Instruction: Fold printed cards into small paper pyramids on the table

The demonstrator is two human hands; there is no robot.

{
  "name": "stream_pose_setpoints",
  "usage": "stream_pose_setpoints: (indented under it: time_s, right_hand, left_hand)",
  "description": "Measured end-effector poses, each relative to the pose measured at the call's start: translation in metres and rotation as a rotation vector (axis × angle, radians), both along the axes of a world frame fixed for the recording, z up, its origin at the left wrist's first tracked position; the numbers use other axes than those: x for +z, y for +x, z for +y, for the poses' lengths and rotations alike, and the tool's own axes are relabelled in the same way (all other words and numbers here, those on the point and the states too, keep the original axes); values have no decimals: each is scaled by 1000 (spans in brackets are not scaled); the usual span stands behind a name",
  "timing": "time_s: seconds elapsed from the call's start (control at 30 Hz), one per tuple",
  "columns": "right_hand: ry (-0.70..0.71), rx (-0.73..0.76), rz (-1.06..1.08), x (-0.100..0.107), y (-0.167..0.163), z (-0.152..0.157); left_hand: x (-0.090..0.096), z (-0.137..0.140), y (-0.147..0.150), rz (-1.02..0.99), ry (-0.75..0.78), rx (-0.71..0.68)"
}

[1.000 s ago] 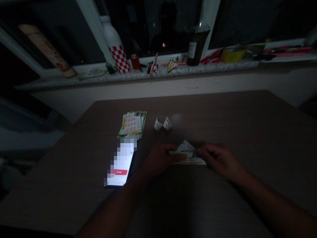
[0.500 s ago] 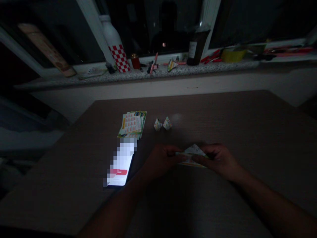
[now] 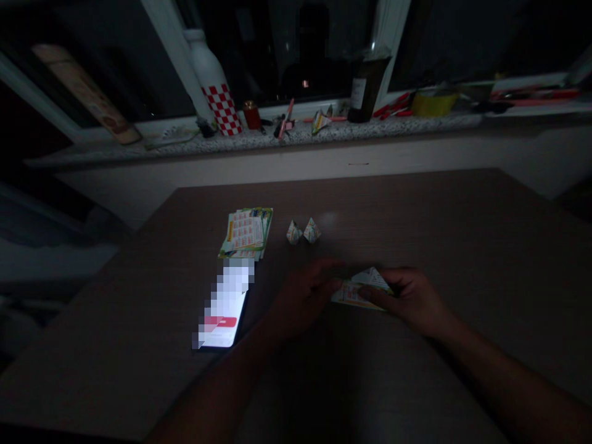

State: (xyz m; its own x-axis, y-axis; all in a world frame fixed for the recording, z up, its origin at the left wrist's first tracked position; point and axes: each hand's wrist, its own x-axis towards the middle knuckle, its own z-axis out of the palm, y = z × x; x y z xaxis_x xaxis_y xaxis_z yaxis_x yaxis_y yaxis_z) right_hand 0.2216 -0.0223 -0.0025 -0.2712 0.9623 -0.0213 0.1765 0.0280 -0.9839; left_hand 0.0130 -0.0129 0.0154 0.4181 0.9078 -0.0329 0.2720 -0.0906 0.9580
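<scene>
A folded piece of printed paper [image 3: 354, 295], with a pale triangular point along its upper edge, is pinched at its right side by my right hand [image 3: 411, 299]. The thumb lies across its front and the fingers are behind it. At the paper's left end is my left hand [image 3: 308, 296], its thumb close to the edge and its fingers apart from the thumb; whether the thumb touches is hard to tell in the dim light. Two small folded paper shapes with pointed tops, one on the left [image 3: 293, 232] and one on the right [image 3: 311, 230], stand beyond my hands.
A stack of printed leaflets [image 3: 245, 231] lies at the left on the wooden table [image 3: 439, 222]. Below it is a lit phone [image 3: 224, 308], partly blurred out. On the windowsill [image 3: 277, 140] stand a red-checked white bottle [image 3: 222, 108], a dark bag [image 3: 363, 92] and small items.
My left hand has loosened from the paper's left end, its fingers lifting. In my right hand the paper has shifted slightly right and tilted.
</scene>
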Motion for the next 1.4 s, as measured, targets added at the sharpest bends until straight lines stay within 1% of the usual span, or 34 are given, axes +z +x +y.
stream_pose_setpoints:
  time_s: [0.07, 0.2, 0.27, 0.37, 0.47, 0.67, 0.73, 0.83, 0.97, 1.1, 1.23, 1.4]
  right_hand:
    - [9, -16, 8, 0, 0, -1]
    - [61, -50, 5, 1, -3, -1]
    - [102, -74, -10, 3, -4, -2]
    - [179, -101, -44, 5, -5, -2]
    - [245, -117, -83, 6, -5, -2]
    - [305, -93, -118, 3, -4, -2]
    - [299, -89, -118, 2, -4, -2]
    - [248, -84, -126, 1, -4, -2]
    - [115, -71, -85, -1, -4, -2]
    - [-16, -58, -11, -2, -5, -3]
    - [-20, -42, -36, -4, -6, -4]
    - [-16, -24, -35, -4, -6, -3]
  left_hand:
    - [-1, -1, 0, 10, 49, 58]
    - [0, -2, 0, 86, 230, 160]
    - [0, -2, 1, 134, 262, 183]
    - [0, -3, 2, 162, 264, 196]
    - [-1, -3, 3, 164, 253, 181]
    - [-2, -3, 5, 169, 199, 127]
    - [-2, -3, 6, 169, 190, 103]
    - [-4, -4, 6, 174, 174, 76]
    - [-6, -6, 8, 170, 139, 76]
    - [-6, -8, 13, 161, 141, 139]
    - [-7, -9, 16, 162, 63, 202]
    - [-7, -6, 13, 111, -71, 169]
